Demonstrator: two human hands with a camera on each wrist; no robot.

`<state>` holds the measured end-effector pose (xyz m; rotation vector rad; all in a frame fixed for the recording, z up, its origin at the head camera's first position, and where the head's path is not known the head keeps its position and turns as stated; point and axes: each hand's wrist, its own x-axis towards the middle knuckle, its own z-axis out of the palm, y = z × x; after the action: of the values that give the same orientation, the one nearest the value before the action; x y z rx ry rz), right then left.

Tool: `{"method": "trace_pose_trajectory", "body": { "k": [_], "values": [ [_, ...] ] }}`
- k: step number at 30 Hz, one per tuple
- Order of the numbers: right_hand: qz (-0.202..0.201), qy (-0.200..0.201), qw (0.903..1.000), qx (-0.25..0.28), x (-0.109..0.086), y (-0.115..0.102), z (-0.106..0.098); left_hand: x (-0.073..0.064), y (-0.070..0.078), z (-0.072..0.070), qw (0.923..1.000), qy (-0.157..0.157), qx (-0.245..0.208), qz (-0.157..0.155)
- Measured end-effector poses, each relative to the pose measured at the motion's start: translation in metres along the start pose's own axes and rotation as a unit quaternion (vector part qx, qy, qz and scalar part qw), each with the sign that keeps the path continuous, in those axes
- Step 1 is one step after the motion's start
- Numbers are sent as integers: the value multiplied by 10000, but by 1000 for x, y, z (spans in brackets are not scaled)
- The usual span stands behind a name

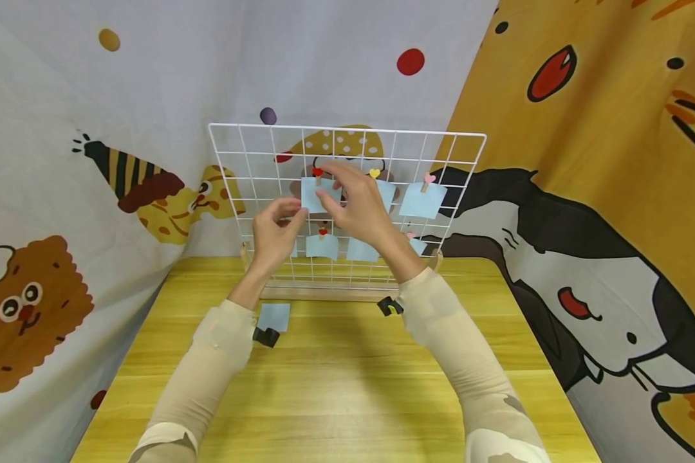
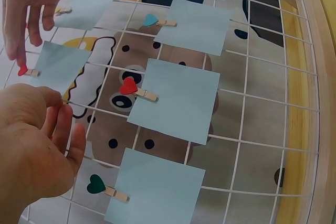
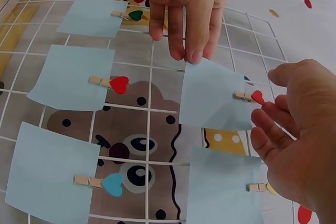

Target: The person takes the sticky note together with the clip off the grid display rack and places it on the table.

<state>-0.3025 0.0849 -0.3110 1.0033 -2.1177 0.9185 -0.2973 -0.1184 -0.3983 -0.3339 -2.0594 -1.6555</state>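
A white wire grid (image 1: 347, 133) stands upright on a wooden base. Pale blue paper notes hang on it from small wooden clothespins with coloured hearts. My left hand (image 1: 275, 233) pinches the lower left corner of the upper left note (image 1: 313, 200), its thumb on the front in the right wrist view. That note hangs from a red-heart clothespin (image 3: 244, 96). Around this clip, my right hand (image 1: 359, 202) has its thumb and fingers spread apart. One right fingertip is close to the red heart (image 3: 257, 97); whether it touches cannot be told.
Other clipped notes include one under a yellow heart (image 1: 374, 173) and one under a pink heart (image 1: 423, 200). A loose blue note (image 1: 275, 316) lies on the wooden table (image 1: 336, 399), by the left wrist's black camera mount (image 1: 266, 337). Behind hangs a printed cloth (image 1: 168, 77).
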Motion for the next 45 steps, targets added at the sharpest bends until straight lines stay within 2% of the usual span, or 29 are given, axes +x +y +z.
{"method": "trace_pose_trajectory", "body": {
  "k": [12,20,31,45],
  "values": [
    [68,6,10000,-59,4,-4,5,1,-1,1,9999,36,-2,110],
    [149,-138,9998,-68,6,-3,9,1,-1,2,9999,52,-131,90],
    [-74,-38,9997,-224,7,-1,12,2,-3,3,9998,72,-115,161],
    [81,185,9987,-459,13,-1,13,2,-3,3,9996,112,-72,235]
  ]
}}
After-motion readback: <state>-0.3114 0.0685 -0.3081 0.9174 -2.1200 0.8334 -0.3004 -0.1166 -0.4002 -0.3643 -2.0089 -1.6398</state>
